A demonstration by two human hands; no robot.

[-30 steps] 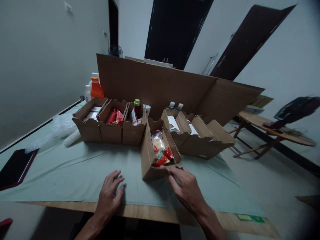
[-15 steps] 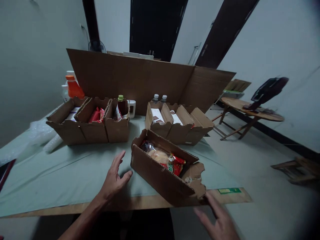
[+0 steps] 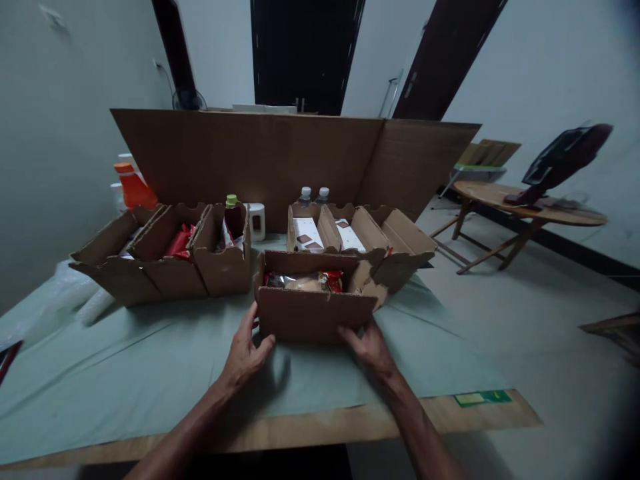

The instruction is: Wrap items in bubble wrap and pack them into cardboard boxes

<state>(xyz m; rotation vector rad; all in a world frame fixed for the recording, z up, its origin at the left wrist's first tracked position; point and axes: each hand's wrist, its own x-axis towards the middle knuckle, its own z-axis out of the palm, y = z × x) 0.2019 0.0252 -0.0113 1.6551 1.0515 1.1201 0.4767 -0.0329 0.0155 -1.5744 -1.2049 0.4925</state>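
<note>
A long open cardboard box (image 3: 315, 317) stands on the cloth in front of me, its long side facing me. Inside lie clear-and-red snack packets (image 3: 305, 281); the box wall hides their lower part. My left hand (image 3: 246, 353) is at the box's left end, fingers along the end and thumb near the front's bottom edge. At the lower right corner, my right hand (image 3: 371, 347) grips the box, its thumb on the front face and its other fingers mostly hidden. The right end of the box has a torn, ragged flap (image 3: 370, 283).
Behind stand two groups of cardboard bins, left (image 3: 173, 277) and right (image 3: 400, 267), holding packets and white cartons. Bottles, including an orange one (image 3: 135, 187), stand behind them. A tall cardboard panel (image 3: 250, 153) closes the back. Bubble wrap (image 3: 75, 287) lies at left.
The box has turned from slanting to nearly square with me and moved farther from the table's front edge. My right hand has moved forward and left with it; my left hand has come to its left end.
</note>
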